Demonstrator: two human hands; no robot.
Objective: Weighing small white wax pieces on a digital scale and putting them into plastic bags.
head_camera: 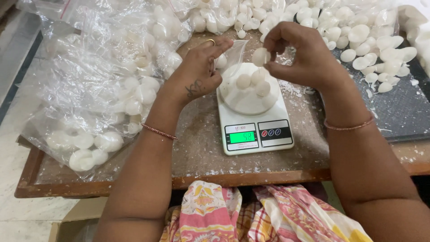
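White piece (260, 56) pinched in our right hand (299, 54), above the scale (254, 117) | left hand (200, 67) pinches a clear bag (233, 53) beside it | three pieces (253, 83) lie on the pan | we lower gently, keeping fingers off the pan so the reading settles true.

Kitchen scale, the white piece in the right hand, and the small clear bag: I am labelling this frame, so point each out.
kitchen scale (252, 125): head view, bare white top beside its display.
white piece (260, 57): head view, its rounded face.
small clear bag (236, 51): head view, its open film.
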